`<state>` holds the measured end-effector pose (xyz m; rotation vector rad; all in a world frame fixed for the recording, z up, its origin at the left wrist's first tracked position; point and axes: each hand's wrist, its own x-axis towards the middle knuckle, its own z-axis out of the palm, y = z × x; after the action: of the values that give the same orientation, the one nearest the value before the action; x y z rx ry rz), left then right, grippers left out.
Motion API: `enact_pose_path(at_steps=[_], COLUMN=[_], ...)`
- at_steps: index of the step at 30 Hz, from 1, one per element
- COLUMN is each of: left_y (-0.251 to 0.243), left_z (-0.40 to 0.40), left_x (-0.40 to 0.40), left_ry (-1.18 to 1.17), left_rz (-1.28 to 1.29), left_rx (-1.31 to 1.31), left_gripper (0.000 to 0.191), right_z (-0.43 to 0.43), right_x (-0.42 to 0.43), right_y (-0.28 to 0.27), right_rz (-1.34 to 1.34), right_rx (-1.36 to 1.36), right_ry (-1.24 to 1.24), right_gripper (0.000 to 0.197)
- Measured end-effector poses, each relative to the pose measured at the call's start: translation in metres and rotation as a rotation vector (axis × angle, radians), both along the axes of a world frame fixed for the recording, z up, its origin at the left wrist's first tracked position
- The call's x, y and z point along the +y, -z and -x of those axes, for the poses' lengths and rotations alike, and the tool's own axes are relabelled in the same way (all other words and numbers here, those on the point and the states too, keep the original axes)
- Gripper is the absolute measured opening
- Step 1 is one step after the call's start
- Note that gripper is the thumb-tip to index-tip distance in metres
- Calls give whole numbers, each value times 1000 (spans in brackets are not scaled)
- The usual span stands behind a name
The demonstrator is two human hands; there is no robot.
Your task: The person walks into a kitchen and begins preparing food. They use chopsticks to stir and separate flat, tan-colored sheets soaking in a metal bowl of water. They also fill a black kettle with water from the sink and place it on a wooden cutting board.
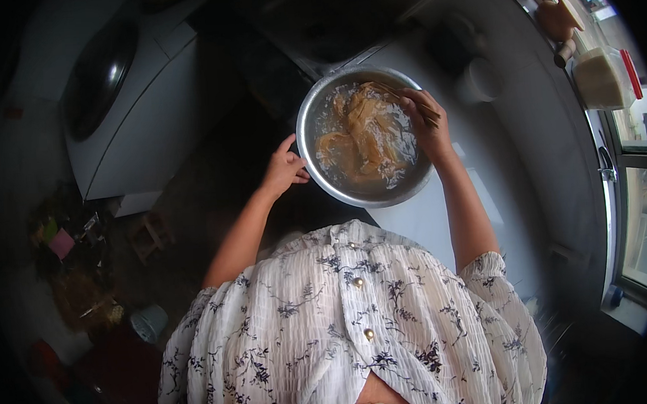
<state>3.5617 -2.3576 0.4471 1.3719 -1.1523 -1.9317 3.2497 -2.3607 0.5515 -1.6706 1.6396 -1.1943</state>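
A round metal basin (351,200) stands in front of me, partly over the edge of a light counter. Cloudy liquid fills much of it, and a soft, folded yellowish-brown mass (371,127) lies in the liquid; I cannot tell what it is made of. My right hand (427,120) is closed around a pair of wooden chopsticks (386,90), whose far ends reach the top of the mass. At the basin's left rim is my left hand (285,171), fingers spread, with fingertips at the outer side of the rim.
A white washing machine (140,113) stands at the left. Beyond the basin is a dark stove or sink area, hard to make out. A white tub (480,81) is on the counter (413,218). On the windowsill stands a red-lidded container (605,79). A bucket (149,324) sits lower left.
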Motion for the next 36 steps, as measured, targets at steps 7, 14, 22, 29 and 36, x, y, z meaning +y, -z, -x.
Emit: enact_pose_path(at_steps=[7, 14, 22, 29, 36], left_y=[-1, 3, 4, 0, 11], left_z=[8, 6, 7, 5, -6], left_x=[3, 2, 3, 2, -5], left_ry=[-5, 5, 2, -4, -9], left_rz=[-10, -13, -20, -6, -31], left_rx=[-4, -18, 6, -23, 10], left_gripper=[71, 71, 70, 69, 70], right_z=[27, 24, -60, -29, 12], right_x=[6, 26, 56, 70, 64], right_y=[49, 11, 43, 26, -2], right_rz=[-71, -150, -286, -124, -71], right_rx=[309, -18, -287, 190, 225], right_ry=[-32, 125, -116, -156, 233], right_gripper=[17, 22, 18, 15, 16])
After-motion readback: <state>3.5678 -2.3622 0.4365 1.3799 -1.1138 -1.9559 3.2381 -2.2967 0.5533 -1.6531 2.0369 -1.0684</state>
